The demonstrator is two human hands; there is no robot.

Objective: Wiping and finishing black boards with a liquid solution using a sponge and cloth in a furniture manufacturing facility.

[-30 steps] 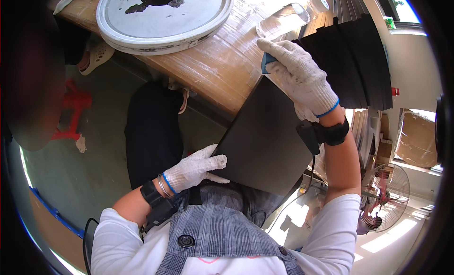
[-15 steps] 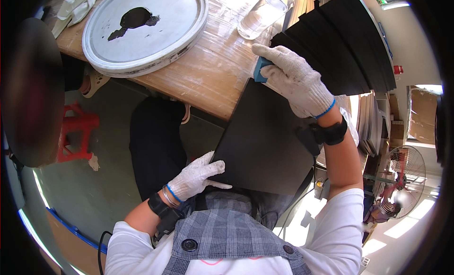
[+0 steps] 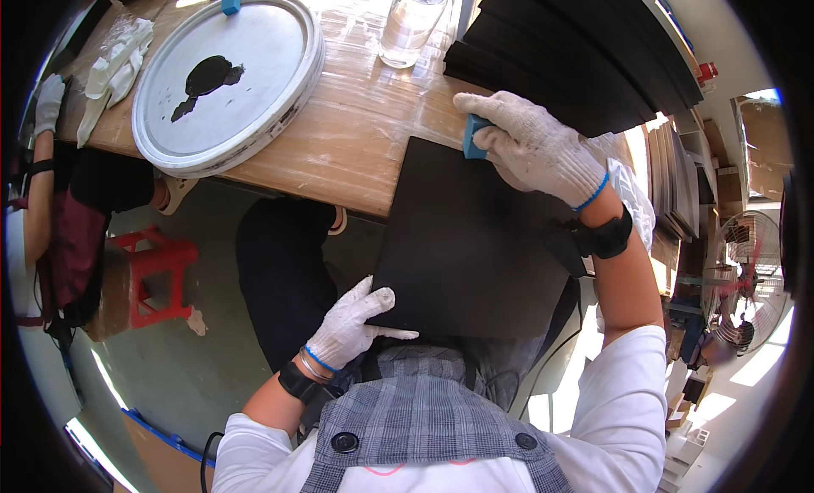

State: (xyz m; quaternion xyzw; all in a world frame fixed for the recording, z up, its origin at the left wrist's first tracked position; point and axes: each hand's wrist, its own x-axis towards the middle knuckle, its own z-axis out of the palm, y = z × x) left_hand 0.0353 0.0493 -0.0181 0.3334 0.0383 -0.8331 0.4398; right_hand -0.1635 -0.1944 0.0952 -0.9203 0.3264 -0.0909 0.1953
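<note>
A flat black panel (image 3: 475,247) lies in front of me, its far end on the wooden table and its near end over my lap. My left hand (image 3: 349,322), in a white knitted glove, grips the panel's near left corner, thumb on top and one finger stretched along the near edge. At the far edge, my gloved right hand (image 3: 538,145) pinches a small blue block (image 3: 475,138), sponge-like in look, one finger reaching out over it. The block is at the panel's far edge; whether it presses on the top or the rim I cannot tell.
A round whitish lid (image 3: 271,35) with a black wet patch (image 3: 206,77) bears another blue block (image 3: 231,3). Beyond stand a glass of clear liquid (image 3: 413,27) and stacked black panels (image 3: 568,56). White gloves (image 3: 119,65), a red stool (image 3: 161,272) and a co-worker's gloved hand (image 3: 49,103) are left.
My right hand has slid rightward along the panel's far edge with the blue block. My left hand keeps its corner. The view has shifted, bringing the second block and the co-worker's arm into sight.
</note>
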